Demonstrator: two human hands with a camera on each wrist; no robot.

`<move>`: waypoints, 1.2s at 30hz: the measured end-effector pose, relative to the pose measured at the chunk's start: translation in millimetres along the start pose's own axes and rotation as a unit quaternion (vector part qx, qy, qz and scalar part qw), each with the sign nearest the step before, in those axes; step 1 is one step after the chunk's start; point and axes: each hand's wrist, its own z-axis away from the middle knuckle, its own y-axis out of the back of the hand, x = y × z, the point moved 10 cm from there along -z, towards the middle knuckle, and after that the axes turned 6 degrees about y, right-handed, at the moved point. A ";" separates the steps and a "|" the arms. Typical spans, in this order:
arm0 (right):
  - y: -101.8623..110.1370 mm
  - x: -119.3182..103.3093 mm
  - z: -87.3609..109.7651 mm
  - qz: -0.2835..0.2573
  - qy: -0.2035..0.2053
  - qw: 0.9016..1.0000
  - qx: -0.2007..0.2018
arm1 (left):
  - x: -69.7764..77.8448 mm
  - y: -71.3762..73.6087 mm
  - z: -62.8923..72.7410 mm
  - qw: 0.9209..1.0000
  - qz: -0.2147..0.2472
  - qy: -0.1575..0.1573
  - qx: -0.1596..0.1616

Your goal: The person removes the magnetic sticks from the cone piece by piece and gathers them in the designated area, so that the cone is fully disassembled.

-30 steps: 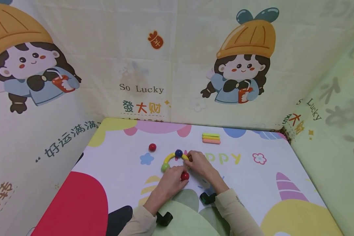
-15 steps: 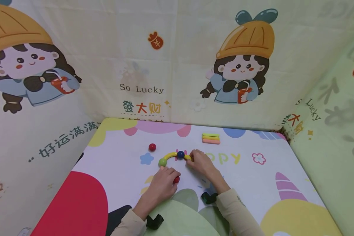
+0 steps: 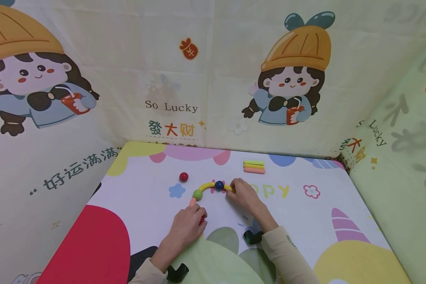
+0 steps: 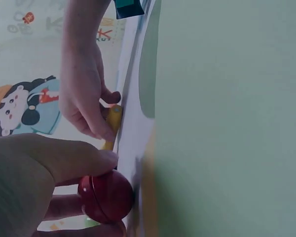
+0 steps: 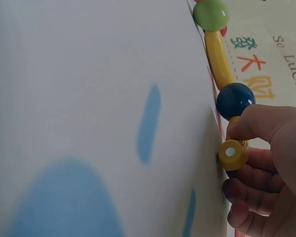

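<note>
In the head view, a chain of magnetic balls and rods lies on the table. From the right, it has a yellow curved rod [image 3: 228, 187], a dark blue ball [image 3: 219, 185], another yellow curved rod [image 3: 206, 185], a green ball [image 3: 197, 194] and a pink rod [image 3: 193, 202]. My right hand [image 3: 247, 199] pinches the first yellow rod near its free end [image 5: 232, 154]. A red ball [image 4: 106, 196] sits between the thumb and fingers of my left hand [image 3: 187, 225]. That hand covers the pink rod's near end, so whether rod and ball touch is hidden.
A second red ball [image 3: 184, 177] rests behind the chain on the left. Several short sticks [image 3: 254, 167], green, yellow and pink, lie side by side toward the back. Printed cloth walls [image 3: 220, 79] enclose the table's far and side edges.
My left hand has moved left and toward me with the red ball, and the chain has spread into a wider curve, showing the pink rod. My right hand has shifted slightly right.
</note>
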 end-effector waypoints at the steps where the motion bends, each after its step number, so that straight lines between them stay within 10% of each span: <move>1: 0.5 0.2 -0.2 0.001 0.002 1.000 0.001 | -1.5 1.4 1.1 1.000 -0.001 0.003 0.006; 11: 3.9 -0.2 -2.3 0.009 0.022 1.000 0.003 | -22.4 13.0 10.2 0.997 0.013 0.045 0.054; 36: 9.1 6.1 -1.4 0.018 0.037 0.999 0.006 | -69.8 20.8 14.6 0.985 0.100 0.137 0.016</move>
